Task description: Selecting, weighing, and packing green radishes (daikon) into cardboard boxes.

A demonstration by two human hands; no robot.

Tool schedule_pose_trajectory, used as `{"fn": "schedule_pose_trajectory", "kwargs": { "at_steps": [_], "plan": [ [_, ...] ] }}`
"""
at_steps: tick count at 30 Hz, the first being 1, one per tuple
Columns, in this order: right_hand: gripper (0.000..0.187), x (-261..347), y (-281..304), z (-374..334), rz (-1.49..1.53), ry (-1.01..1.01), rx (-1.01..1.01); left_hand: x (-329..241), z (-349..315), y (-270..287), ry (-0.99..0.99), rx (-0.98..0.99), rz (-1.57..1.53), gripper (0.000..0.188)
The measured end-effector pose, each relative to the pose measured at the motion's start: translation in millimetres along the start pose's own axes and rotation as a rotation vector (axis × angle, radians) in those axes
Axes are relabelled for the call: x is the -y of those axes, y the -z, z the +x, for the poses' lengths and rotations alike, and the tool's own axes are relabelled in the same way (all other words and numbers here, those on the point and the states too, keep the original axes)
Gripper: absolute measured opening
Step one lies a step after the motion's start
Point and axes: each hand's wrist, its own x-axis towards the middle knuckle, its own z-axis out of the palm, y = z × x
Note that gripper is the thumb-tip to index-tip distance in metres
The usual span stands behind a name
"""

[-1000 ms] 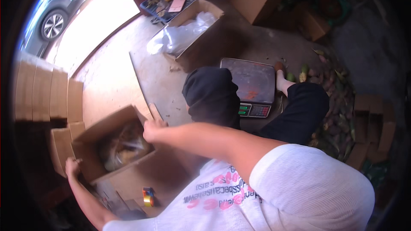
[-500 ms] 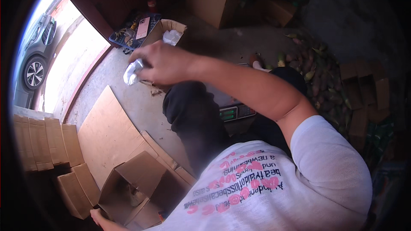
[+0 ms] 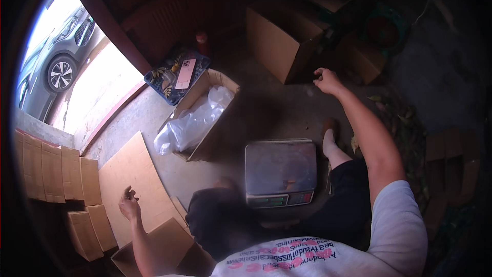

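My left hand (image 3: 129, 205) is raised over a flat cardboard sheet (image 3: 130, 172), its fingers loosely bent and apart with nothing in them. Below that arm stands an open cardboard box (image 3: 177, 243). My right hand (image 3: 326, 81) reaches out far right, next to a larger open cardboard box (image 3: 271, 43); its fingers curl loosely and no object shows in them. Between my arms lies a digital scale (image 3: 280, 166) with a bare metal plate and lit display. Left of it, a clear plastic bag (image 3: 197, 120) lines an open carton (image 3: 205, 141) and hangs over its edge.
A patterned tray (image 3: 166, 90) with a pink phone (image 3: 185, 74) sits behind the carton, beside a red bottle (image 3: 203, 43). Folded cartons (image 3: 46, 169) stand in rows at the left. Dim produce (image 3: 405, 123) lies in a heap at right. Beyond the doorway is a car (image 3: 66, 54).
My right hand has swung far to the right and no longer holds the crumpled plastic. My left hand has left the near box and risen. The scale and the plastic-lined carton are now uncovered.
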Motion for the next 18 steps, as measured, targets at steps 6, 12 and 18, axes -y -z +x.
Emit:
{"fn": "schedule_pose_trajectory", "kwargs": {
  "at_steps": [6,12,18],
  "plan": [
    [0.052,31,2,139,-0.223,0.174,-0.211,-69,-23,-107,0.008,0.091,-0.123,0.057],
    [0.052,46,-30,237,-0.354,-0.072,-0.098,-96,-37,-176,-0.023,0.106,-0.296,0.074],
    [0.037,34,-48,240,-0.294,-0.085,-0.082,-94,-29,-194,-0.041,0.115,-0.357,0.076]
  ]
}}
